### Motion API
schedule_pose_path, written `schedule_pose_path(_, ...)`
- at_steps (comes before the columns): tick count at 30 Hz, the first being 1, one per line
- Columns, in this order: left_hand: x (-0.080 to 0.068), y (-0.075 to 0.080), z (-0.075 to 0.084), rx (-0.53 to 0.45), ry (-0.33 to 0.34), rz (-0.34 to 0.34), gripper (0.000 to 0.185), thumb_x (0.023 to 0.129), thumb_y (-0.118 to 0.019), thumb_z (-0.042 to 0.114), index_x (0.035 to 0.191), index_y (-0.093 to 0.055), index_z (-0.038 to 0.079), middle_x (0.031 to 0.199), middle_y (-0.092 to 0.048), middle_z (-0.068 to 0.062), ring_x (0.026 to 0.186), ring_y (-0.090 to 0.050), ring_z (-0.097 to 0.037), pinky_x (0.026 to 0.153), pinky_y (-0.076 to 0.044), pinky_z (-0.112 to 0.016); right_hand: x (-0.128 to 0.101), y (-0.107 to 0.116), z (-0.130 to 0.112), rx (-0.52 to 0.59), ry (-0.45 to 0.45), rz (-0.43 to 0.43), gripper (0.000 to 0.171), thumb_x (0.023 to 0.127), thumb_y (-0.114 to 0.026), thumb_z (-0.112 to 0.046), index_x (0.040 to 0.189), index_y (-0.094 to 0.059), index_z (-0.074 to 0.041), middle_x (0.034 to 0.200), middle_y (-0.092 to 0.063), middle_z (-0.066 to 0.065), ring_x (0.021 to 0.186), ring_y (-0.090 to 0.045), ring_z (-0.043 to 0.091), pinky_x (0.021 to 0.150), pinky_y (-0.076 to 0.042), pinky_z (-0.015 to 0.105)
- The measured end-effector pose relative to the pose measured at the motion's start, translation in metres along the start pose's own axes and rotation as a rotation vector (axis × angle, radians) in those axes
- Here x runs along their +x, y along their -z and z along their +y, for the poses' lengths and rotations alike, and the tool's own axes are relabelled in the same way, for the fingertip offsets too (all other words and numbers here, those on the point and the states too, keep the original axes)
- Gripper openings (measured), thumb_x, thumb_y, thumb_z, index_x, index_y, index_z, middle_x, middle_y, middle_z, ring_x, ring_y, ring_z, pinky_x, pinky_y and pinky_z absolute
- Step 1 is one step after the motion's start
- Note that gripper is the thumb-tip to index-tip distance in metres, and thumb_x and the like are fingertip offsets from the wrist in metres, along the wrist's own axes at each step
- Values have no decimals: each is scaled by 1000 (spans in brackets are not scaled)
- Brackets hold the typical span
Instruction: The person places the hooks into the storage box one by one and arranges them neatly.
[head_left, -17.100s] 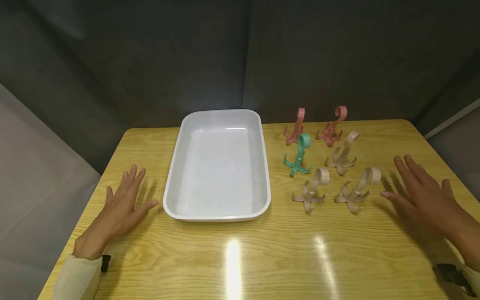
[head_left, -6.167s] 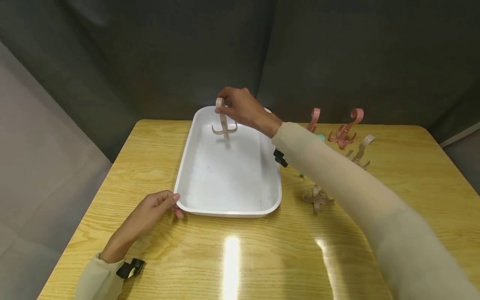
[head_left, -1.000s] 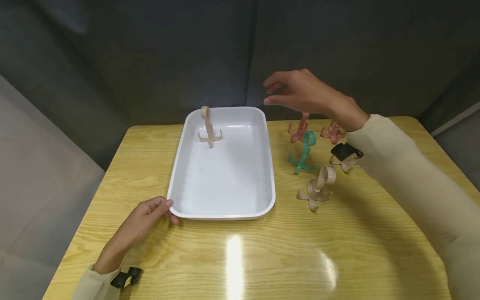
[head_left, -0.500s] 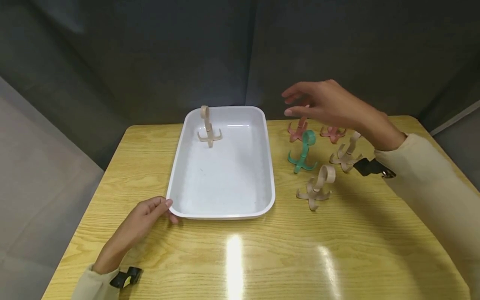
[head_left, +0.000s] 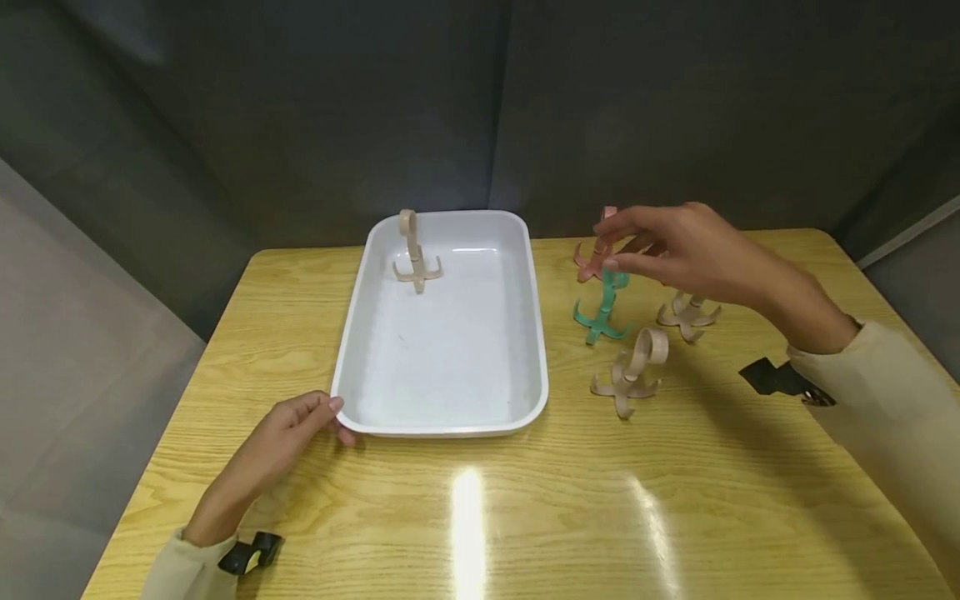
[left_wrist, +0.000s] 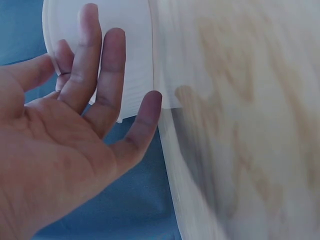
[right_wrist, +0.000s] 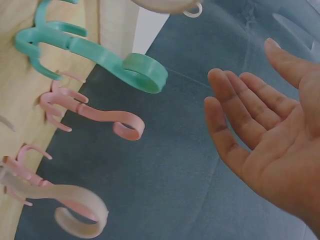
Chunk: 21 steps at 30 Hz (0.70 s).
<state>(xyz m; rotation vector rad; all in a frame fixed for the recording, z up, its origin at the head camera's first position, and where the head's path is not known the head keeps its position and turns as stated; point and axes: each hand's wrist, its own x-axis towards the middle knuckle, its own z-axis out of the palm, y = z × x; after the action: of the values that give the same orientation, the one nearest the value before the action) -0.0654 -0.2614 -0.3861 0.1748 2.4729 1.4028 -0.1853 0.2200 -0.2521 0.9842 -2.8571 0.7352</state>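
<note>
My left hand (head_left: pixel 279 440) pinches the near left corner of a white tray (head_left: pixel 441 432), thumb on the rim and fingers spread below it. Inside the tray, toward its far left, a beige four-pronged hook (head_left: pixel 417 273) stands upright. My right hand (head_left: pixel 693 250) hovers over the hooks on the right, fingers loosely bent and holding nothing. Closest under its fingertips are a green hook (head_left: pixel 602 321) and a pink hook (head_left: pixel 587 265). In the right wrist view, the palm is apart from the green hook's curl (right_wrist: pixel 147 72); a second pink hook (right_wrist: pixel 27 175) appears there, hidden in the head view.
One beige hook (head_left: pixel 624 387) stands in front of the green one, right of the tray. Another beige hook (head_left: pixel 688 321) is partly covered by the right hand. A dark curtain (head_left: pixel 360 117) hangs behind the wooden table (head_left: pixel 375 525).
Since the oldest frame, one beige hook has gone from the table into the tray, and the left hand has taken the tray's corner. Lately the right hand moved right and down over the hooks.
</note>
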Motion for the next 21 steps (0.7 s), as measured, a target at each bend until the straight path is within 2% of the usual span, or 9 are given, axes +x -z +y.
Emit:
schedule_pose_path(4,0,1,0,4,-2,2,42,114,-45,34,99,-70,4,91,-77,-1,111,-64,-20,99,-43,-34,-12,-4,3,47,10,-17,32,99,-74,-16,131,-70,-12,122,-74,3,91,-75,18,79,-54,32)
schedule_pose_path(6,0,1,0,3,-1,4,42,114,-45,34,99,-70,4,92,-77,-1,111,-64,-20,98,-44,-34,-17,-6,4,55,3,-27,35,99,-74,-16,133,-69,-13,119,-75,2,91,-75,16,76,-55,31)
schedule_pose_path(9,1,2,0,0,-1,6,42,114,-45,34,99,-70,3,92,-77,-2,111,-64,-19,98,-44,-34,-24,-8,8,53,4,-38,37,97,-76,-15,134,-69,-10,119,-75,5,92,-75,18,73,-56,31)
schedule_pose_path(16,1,3,-1,6,-5,5,42,114,-45,33,99,-69,3,91,-77,-2,111,-64,-19,97,-44,-32,-43,-18,19,58,-11,-45,35,96,-78,-14,130,-71,-9,118,-75,3,93,-74,16,69,-56,28)
schedule_pose_path(21,2,4,1,16,5,5,42,114,-45,35,99,-69,3,90,-77,-2,112,-63,-22,98,-44,-35,-53,-26,28,88,27,-51,38,95,-78,-10,131,-69,-3,119,-74,8,97,-74,22,70,-57,28)
